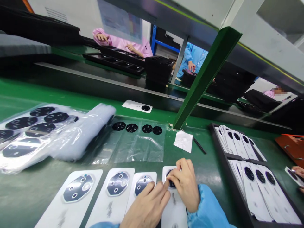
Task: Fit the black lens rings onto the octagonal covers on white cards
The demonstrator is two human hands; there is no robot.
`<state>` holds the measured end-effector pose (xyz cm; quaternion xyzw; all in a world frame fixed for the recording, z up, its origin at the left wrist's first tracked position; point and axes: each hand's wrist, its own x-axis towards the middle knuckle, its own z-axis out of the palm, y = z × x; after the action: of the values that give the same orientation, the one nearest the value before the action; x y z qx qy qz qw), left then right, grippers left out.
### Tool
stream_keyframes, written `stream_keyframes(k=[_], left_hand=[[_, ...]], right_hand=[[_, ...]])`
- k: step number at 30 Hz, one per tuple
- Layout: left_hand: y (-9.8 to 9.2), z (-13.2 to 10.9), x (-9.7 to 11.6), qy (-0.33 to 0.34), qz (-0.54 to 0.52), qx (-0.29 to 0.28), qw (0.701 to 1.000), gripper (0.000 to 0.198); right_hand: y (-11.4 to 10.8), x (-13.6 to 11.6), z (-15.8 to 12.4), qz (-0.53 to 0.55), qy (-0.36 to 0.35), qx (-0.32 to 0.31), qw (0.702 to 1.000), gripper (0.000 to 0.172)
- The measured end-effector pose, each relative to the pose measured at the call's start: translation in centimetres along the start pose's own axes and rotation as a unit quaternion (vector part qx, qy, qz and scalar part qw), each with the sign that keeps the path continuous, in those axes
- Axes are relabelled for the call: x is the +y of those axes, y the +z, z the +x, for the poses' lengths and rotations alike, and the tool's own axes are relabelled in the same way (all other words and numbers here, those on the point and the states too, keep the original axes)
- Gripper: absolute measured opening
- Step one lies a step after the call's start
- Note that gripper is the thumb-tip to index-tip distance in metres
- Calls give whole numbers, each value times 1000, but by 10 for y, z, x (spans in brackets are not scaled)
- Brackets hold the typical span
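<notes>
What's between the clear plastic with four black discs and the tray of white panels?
In the head view, a white sheet and a thin black stick lie there, near the foot of the green post.

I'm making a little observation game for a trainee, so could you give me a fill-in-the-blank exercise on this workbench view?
1. The sleeve on the person's right hand is ____ in colour.
2. That hand is at the white panel on the far ____ end of the near row.
3. The scrap of white paper lies to the ____ of the thin black stick.
4. The post rising from the bench is ____ in colour.

Missing words: blue; right; left; green.
</notes>
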<state>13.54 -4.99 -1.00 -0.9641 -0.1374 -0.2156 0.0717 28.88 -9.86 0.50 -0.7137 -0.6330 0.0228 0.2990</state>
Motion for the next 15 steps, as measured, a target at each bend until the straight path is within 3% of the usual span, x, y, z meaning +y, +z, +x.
stream_keyframes(k=[6, 9, 15], left_hand=[[2, 0, 2, -2, -18, 8, 1000, 20], [3, 1, -1, -1, -27, 6, 1000, 18], [-18, -4, -5, 36, -89, 23, 995, 15]], right_hand=[[0, -1, 1, 18, 29, 0, 999, 23], [-2, 5, 4, 94, 55, 3, 994, 21], [-8, 29, 3, 300, 217, 138, 919, 18]])
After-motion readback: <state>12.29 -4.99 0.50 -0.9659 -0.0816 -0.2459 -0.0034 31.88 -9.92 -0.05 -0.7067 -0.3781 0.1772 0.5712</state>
